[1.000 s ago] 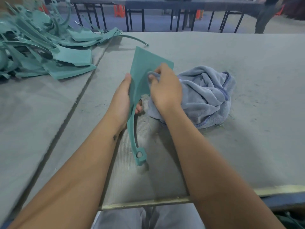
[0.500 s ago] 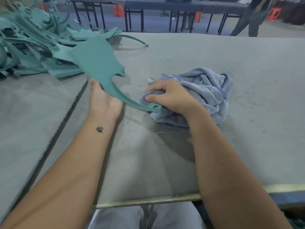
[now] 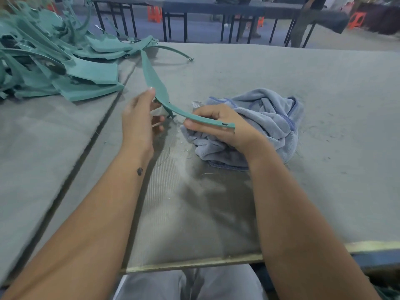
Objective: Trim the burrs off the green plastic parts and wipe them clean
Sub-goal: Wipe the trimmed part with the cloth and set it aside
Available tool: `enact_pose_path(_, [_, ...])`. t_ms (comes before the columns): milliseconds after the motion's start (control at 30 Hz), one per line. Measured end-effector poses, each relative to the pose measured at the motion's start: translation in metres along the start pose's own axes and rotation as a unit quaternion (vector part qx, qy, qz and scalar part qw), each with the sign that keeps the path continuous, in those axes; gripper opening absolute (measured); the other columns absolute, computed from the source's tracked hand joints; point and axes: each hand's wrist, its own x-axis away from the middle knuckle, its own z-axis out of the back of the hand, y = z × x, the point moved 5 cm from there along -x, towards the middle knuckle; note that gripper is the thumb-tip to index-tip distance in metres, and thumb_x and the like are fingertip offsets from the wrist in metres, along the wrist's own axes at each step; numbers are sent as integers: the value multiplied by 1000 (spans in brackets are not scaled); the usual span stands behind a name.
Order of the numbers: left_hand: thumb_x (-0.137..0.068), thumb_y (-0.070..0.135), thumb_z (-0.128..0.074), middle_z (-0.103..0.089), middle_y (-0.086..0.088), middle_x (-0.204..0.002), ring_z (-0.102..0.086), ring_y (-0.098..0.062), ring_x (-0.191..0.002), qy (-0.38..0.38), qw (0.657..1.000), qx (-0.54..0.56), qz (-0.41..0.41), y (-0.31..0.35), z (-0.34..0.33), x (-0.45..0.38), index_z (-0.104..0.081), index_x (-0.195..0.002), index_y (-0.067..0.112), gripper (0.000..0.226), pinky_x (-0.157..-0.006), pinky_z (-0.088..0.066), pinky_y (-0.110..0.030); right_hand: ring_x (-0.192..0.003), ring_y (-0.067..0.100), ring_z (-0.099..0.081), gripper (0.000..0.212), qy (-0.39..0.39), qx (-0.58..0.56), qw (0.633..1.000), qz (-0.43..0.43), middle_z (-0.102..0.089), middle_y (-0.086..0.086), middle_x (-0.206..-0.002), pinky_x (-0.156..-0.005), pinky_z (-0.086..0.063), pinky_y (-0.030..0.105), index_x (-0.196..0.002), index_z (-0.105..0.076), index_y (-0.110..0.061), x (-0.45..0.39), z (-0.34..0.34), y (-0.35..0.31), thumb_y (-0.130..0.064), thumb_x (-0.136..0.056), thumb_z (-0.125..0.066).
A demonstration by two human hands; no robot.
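Note:
I hold one green plastic part (image 3: pixel 154 83) edge-on above the grey felt table (image 3: pixel 216 213). My left hand (image 3: pixel 138 120) grips its wide section, thumb tip on the upper edge and fingers underneath. The part's thin curved arm runs right, between the thumb and fingers of my right hand (image 3: pixel 218 126). That hand is curled round a bunched blue-grey cloth (image 3: pixel 266 118), which lies on the table under and behind it. The arm's slotted end sticks out past my knuckles.
A heap of several more green parts (image 3: pixel 65 68) fills the far left of the table. A dark seam (image 3: pixel 101 131) between two felt sheets runs diagonally left of my left arm. Thin shavings lie near the cloth. Table legs, orange stools and a person's leg stand beyond the far edge.
The part went from upright against the cloth to swung left and flat, and has now turned edge-on. My right hand with the cloth has slid along its thin arm.

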Motion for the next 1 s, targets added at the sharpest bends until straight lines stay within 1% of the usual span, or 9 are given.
enact_pose_path(67, [-87, 34, -57, -73, -1, -76, -52, -10, -50, 12, 999, -41, 0, 1, 3, -1, -68, -95, 18, 20, -44, -43, -20, -70, 5, -60, 40, 37, -47, 998, -29, -65, -5, -73, -70, -46, 19, -87, -68, 3, -2, 3, 5, -36, -91, -65])
enact_pose_path(167, [-84, 14, -54, -69, -1, -61, -50, -8, -43, 11, 997, -70, 39, -2, 7, -4, -65, -89, 11, 13, -43, -41, -18, -87, 13, -71, 46, 78, -124, 986, -83, -75, 1, -88, -82, -54, 25, -82, -77, -17, -5, 11, 15, -59, -83, -59])
enact_pose_path(267, [-86, 6, -56, -69, 0, -59, -57, -7, -47, -44, 993, -75, 74, -5, 6, -5, -62, -88, 8, 7, -45, -47, -18, -78, 6, -70, 35, 98, -122, 986, -64, -73, -10, -77, -68, -50, 15, -68, -74, -25, -9, 13, 14, -47, -91, -60])
enact_pose_path(400, [-85, -4, -60, -66, 0, -56, -59, -7, -50, -72, 994, -12, 83, -4, 3, -3, -61, -78, 7, 13, -47, -47, -15, -59, 3, -45, 36, 163, -36, 985, -35, -47, -12, -57, -59, -38, 17, -58, -54, -21, -13, 17, 16, -28, -91, -67])
enact_pose_path(667, [-96, 16, -47, -67, -3, -78, -62, -13, -54, -67, 977, 134, 154, -6, 3, 1, -59, -101, 6, 16, -45, -46, -16, -65, 3, -53, 27, 156, -20, 987, -30, -58, -8, -66, -64, -43, 17, -75, -67, -7, -9, 19, 12, -30, -90, -68])
enact_pose_path(767, [-100, 8, -44, -66, -10, -83, -66, -16, -60, -14, 965, 223, 137, -5, 2, 0, -58, -99, 2, 15, -49, -50, -16, -67, -5, -56, 24, 98, 94, 990, -43, -62, -19, -67, -65, -44, 11, -81, -67, -19, -10, 4, 9, -42, -83, -69])
enact_pose_path(833, [-100, 8, -47, -66, -9, -90, -65, -17, -71, 15, 968, 229, 104, -6, 0, -2, -59, -99, 6, 12, -56, -54, -19, -65, 0, -54, 15, 88, 197, 975, -48, -59, -13, -66, -64, -46, 21, -73, -59, -23, -12, -2, 7, -34, -82, -64])
enact_pose_path(900, [-100, 9, -51, -67, -7, -98, -67, -17, -78, 25, 977, 198, 80, -10, -4, -1, -60, -104, 8, 10, -65, -57, -21, -67, 12, -54, 14, 121, 236, 964, -19, -57, -6, -66, -67, -47, 35, -70, -53, -20, -13, -3, 2, -20, -83, -57])
enact_pose_path(1000, [-99, 15, -53, -70, -9, -107, -71, -16, -88, -7, 993, 105, 59, -20, -16, 6, -64, -106, 7, 15, -75, -58, -24, -71, 13, -56, 6, 231, 233, 944, 27, -60, -7, -72, -65, -44, 29, -81, -55, -21, -12, 1, -5, -22, -85, -59])
